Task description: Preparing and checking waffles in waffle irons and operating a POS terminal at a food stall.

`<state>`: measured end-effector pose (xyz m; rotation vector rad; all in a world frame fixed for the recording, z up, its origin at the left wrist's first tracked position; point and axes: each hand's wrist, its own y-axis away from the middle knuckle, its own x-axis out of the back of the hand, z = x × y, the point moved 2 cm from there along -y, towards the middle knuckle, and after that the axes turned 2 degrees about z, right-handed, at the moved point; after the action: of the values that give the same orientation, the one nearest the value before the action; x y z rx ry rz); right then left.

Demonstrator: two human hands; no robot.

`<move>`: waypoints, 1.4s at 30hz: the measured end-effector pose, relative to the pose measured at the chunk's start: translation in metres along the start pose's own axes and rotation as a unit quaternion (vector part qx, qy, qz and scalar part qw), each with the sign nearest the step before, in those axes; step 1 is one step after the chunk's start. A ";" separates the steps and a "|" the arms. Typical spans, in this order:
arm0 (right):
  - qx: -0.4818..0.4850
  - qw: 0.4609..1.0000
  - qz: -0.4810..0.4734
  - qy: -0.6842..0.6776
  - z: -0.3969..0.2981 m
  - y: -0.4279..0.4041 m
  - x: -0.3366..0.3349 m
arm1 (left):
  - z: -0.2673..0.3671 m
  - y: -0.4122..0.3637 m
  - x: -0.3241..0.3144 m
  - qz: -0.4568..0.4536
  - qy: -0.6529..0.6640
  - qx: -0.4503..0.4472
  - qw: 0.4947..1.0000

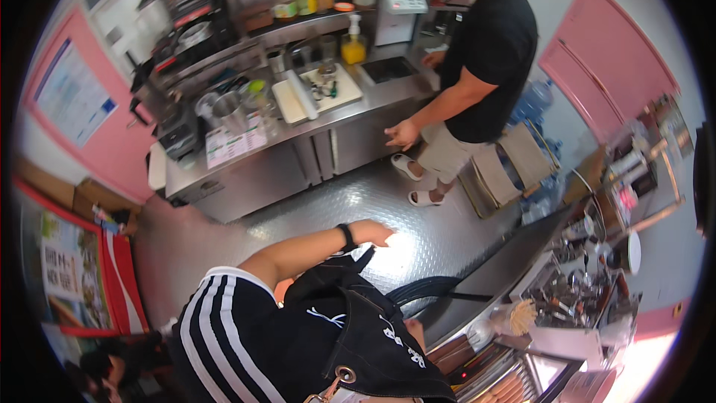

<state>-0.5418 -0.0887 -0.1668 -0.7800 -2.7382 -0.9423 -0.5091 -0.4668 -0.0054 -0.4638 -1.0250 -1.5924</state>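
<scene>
My left hand (372, 233), with a black band (347, 238) on its wrist, reaches out in front of my body above the metal floor. Its fingers bend downward, and I cannot make out anything held. Just below it is the upper end of my black apron (386, 341). At the apron's right side a small patch of skin, likely my right hand (414, 331), shows near the counter; most of it is hidden. Nearby lies a coiled black hose or cable (422, 289).
A co-worker (486, 67) stands at the steel counter (291, 137), beside a folding chair (506, 165). The counter bears a blender (176, 129), steel cup (229, 115), white trays (291, 101) and a yellow pump bottle (353, 47). Utensils (582, 291) and a sausage roller grill (503, 389) occupy the right side.
</scene>
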 end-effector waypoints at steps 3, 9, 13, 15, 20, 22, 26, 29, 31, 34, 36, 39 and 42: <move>0.183 0.982 -0.014 -0.045 -0.135 -0.035 0.042 | 0.140 0.017 0.120 0.265 0.114 -0.319 0.903; 0.490 0.862 -0.030 0.125 -0.391 0.026 0.067 | 0.288 0.084 0.197 0.278 0.174 -0.510 0.795; 0.466 0.883 -0.026 0.044 -0.427 0.064 0.044 | 0.298 0.084 0.184 0.386 -0.043 -0.563 0.730; 0.379 0.925 -0.024 0.017 -0.413 0.071 0.039 | 0.293 0.092 0.183 0.441 -0.161 -0.563 0.680; 0.463 0.877 -0.066 0.108 -0.414 0.093 0.002 | 0.274 0.136 0.192 0.483 -0.139 -0.536 0.678; 0.472 0.864 -0.149 0.093 -0.421 0.097 -0.002 | 0.269 0.166 0.211 0.499 -0.140 -0.524 0.676; 0.382 0.908 -0.151 0.081 -0.383 0.088 0.009 | 0.253 0.215 0.258 0.571 -0.157 -0.478 0.648; 0.309 0.943 -0.109 0.060 -0.344 0.075 0.020 | 0.252 0.264 0.289 0.430 -0.003 -0.511 0.744; 0.274 0.956 -0.069 0.078 -0.322 0.063 0.025 | 0.248 0.272 0.286 0.421 0.065 -0.534 0.730; 0.256 0.958 -0.080 0.102 -0.302 0.051 0.021 | 0.251 0.280 0.268 0.485 0.118 -0.553 0.667; 0.224 0.958 -0.111 0.139 -0.287 0.041 0.015 | 0.259 0.287 0.255 0.526 0.137 -0.565 0.621; 0.209 0.951 -0.081 0.212 -0.244 0.018 0.007 | 0.262 0.293 0.252 0.552 0.153 -0.573 0.587; 0.160 0.966 -0.032 0.202 -0.155 -0.015 0.002 | 0.275 0.275 0.264 0.519 0.159 -0.583 0.604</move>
<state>-0.5567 -0.1923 -0.0509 -0.3923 -2.4712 -0.5653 -0.3917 -0.3975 0.4443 -1.2854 0.7357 -0.9156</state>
